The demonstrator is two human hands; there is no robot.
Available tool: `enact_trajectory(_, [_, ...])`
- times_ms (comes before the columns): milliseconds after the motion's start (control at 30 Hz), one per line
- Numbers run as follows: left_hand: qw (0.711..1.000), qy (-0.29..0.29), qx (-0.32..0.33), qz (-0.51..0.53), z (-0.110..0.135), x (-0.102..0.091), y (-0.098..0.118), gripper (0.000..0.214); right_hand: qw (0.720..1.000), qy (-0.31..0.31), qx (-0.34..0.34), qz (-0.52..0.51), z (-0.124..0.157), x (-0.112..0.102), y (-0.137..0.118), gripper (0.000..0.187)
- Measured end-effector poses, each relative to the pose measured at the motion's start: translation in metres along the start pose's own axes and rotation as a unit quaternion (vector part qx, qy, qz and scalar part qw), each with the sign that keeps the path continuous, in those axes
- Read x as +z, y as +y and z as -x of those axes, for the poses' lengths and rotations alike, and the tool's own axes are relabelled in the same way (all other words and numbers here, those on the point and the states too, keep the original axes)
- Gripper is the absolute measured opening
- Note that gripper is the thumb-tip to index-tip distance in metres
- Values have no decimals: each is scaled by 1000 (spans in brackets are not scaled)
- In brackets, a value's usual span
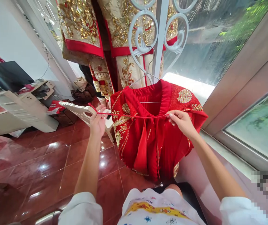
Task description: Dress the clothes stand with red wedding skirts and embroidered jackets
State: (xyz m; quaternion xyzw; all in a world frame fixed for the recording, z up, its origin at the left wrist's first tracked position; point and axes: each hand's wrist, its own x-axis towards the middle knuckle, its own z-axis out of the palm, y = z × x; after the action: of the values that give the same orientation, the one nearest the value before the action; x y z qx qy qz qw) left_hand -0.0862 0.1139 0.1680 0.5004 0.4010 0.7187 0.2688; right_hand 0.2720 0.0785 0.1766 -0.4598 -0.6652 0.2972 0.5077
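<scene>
A red garment with gold embroidery (pixel 152 137) hangs on a wire hanger (pixel 145 76) from a white ornate metal stand (pixel 159 40). A thin red tie string (pixel 136 116) runs taut across its waist. My left hand (pixel 98 120) is closed, pinching the string's left end, pulled out to the left of the garment. My right hand (pixel 182 121) pinches the string at the garment's right side, fingers pressed together against the red cloth.
Cream and gold embroidered robes (pixel 96 28) hang behind the stand. A white chair (pixel 82 112) and a white desk (pixel 19 109) with a dark monitor (pixel 7 75) stand at the left. Glossy red floor tiles (pixel 42 162) lie below. A large window (pixel 253 125) is at the right.
</scene>
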Motion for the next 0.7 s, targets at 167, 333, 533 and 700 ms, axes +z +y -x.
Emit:
enact_trajectory(167, [970, -209, -122, -5, 29, 67, 15, 42, 952, -30, 44, -301, 0, 33, -4, 29])
enact_trajectory(333, [862, -388, -18, -325, 54, 103, 26, 29, 941, 14, 117, -316, -4, 41, 4, 39])
enact_trajectory(533, [794, -398, 9, -460, 69, 118, 36, 35, 951, 111, 131, -258, -4, 53, 5, 32])
enact_trajectory(700, [796, -196, 132, -558, 87, 140, 22, 30, 975, 154, 88, -131, -2, 59, 8, 26])
